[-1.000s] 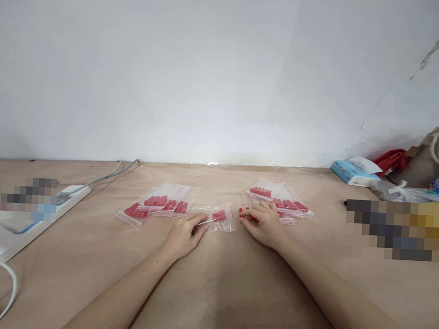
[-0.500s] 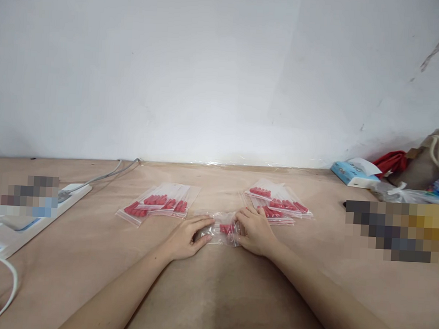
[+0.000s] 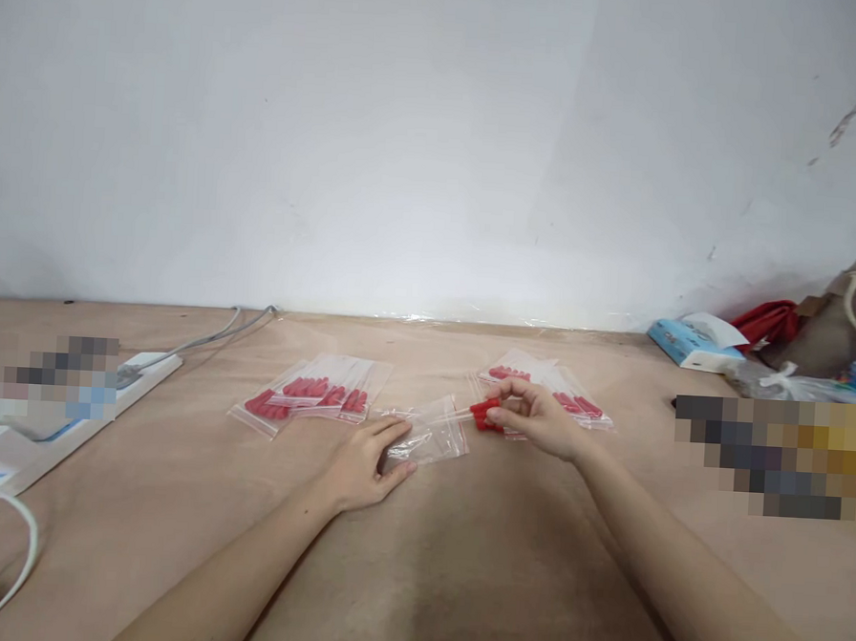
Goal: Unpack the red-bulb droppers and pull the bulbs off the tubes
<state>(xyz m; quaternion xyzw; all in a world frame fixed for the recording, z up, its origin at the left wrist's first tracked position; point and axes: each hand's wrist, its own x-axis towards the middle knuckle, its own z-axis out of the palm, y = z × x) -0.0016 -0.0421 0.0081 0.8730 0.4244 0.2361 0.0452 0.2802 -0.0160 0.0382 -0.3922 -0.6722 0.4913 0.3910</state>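
Note:
A small clear zip bag (image 3: 428, 443) lies flat at the middle of the table. My left hand (image 3: 367, 466) rests at its left end, thumb and fingers apart, fingertips touching the plastic. Just right of the bag's mouth, my right hand (image 3: 530, 417) pinches a bunch of red-ended thin white sticks (image 3: 486, 414) by the red ends. The pale shafts point left toward the bag; how far they reach into it I cannot tell. Filled zip bags with red pieces lie in a left pile (image 3: 316, 391) and a right pile (image 3: 577, 407), the latter partly behind my right hand.
At the left is a white power strip (image 3: 149, 373) with grey cables (image 3: 204, 345). A blue tissue pack (image 3: 692, 344), a red cloth (image 3: 768, 324) and a brown drawstring bag (image 3: 822, 327) stand at the back right. Blurred-out items (image 3: 758, 453) lie at the right.
My right hand has moved right, off the bag, and now pinches the red ends outside it. The bag lies flatter; my left hand has stayed at its left end.

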